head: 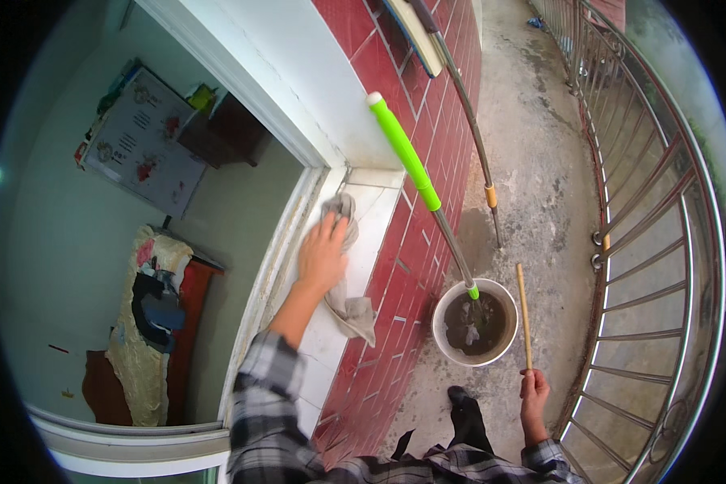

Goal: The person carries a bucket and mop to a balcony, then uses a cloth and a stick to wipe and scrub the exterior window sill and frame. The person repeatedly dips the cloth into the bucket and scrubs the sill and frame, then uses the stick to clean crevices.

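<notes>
My left hand (324,253) presses a grey cloth (352,320) onto the white tiled window sill (366,209), near the sill's far corner. One end of the cloth trails along the tiles to the sill's outer edge. Low on the right, my right hand (533,393) grips a thin wooden stick (524,314) by its lower end, and the stick points away from me. A bucket (438,339) of dark, murky water stands on the floor between the wall and the stick. In it rests a mop with a bright green handle (406,148); the mop's lower end is under water.
Beside the sill runs a red tiled wall (375,357), with a window squeegee (420,42) and a metal pole (472,121) along it. A metal railing (644,333) bounds the concrete walkway (538,181) on the right. Through the open window frame (278,242) a room with a bed (139,339) shows.
</notes>
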The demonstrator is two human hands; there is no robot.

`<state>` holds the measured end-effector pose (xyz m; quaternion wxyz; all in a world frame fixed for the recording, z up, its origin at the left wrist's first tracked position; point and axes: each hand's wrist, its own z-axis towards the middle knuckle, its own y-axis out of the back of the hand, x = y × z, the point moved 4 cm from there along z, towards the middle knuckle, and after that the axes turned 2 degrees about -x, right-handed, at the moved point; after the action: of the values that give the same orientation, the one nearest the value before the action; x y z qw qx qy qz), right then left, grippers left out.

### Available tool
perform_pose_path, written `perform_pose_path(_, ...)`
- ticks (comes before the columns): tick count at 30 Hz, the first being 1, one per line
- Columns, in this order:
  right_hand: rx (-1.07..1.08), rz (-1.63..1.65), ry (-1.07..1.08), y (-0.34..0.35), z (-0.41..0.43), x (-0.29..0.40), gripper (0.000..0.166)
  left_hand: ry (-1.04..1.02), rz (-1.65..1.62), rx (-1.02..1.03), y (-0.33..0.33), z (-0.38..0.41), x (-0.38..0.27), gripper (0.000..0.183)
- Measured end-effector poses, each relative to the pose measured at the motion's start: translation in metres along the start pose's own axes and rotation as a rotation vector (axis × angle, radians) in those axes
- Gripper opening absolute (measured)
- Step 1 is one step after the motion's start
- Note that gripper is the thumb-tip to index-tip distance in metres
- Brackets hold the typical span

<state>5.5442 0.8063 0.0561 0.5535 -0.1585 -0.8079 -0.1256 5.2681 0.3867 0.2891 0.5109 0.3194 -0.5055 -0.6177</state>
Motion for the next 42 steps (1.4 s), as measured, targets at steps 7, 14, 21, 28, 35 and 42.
perform_pose_path(7,-0.031,-0.07,0.024,0.015,-0.004,0.006,0.027,0.111,-0.103,0.117,0.018,-0.082,-0.008,0.071)
perform_pose_path(14,0.262,0.081,0.026,-0.078,-0.031,0.017,0.027,0.232,-0.04,0.197,0.098,-0.31,-0.005,0.061)
perform_pose_path(21,0.354,0.023,0.107,-0.075,-0.068,0.031,0.026,0.221,-0.04,-0.053,0.044,-0.217,-0.003,0.06)
perform_pose_path(28,0.336,0.008,0.202,-0.079,-0.107,0.043,0.022,0.198,-0.1,-0.169,0.057,-0.245,-0.029,0.043)
perform_pose_path(35,0.579,0.127,0.061,-0.164,-0.186,0.054,0.013,0.383,-0.053,-0.168,0.121,-0.486,-0.017,0.043)
perform_pose_path(42,0.408,0.124,0.415,-0.308,-0.232,0.108,0.028,0.525,-0.046,-0.11,0.189,-0.68,-0.018,0.058)
